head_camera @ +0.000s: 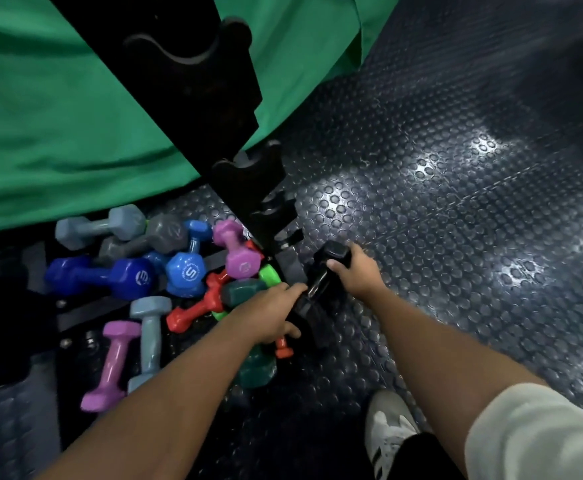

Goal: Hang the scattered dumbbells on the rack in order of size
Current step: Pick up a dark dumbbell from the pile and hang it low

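Observation:
A black dumbbell [321, 282] with a metal handle lies low beside the foot of the black rack [221, 109]. My right hand [359, 271] grips its upper head. My left hand [269, 313] holds its lower head, fingers reaching to the handle. The rack's hooks [255, 164] in view hold nothing. Left of the rack, a heap of coloured dumbbells lies on the floor: dark blue [103, 275], light blue [186, 268], pink [236, 251], red [196, 310], teal [248, 341], purple [113, 365], grey-blue [150, 341], grey [141, 240] and green [270, 274].
The floor is dark studded rubber [456, 220]. A green cloth [75, 116] hangs behind the rack. My white shoe [387, 431] stands at the lower right. A dark base frame [13, 306] lies at the left under the heap.

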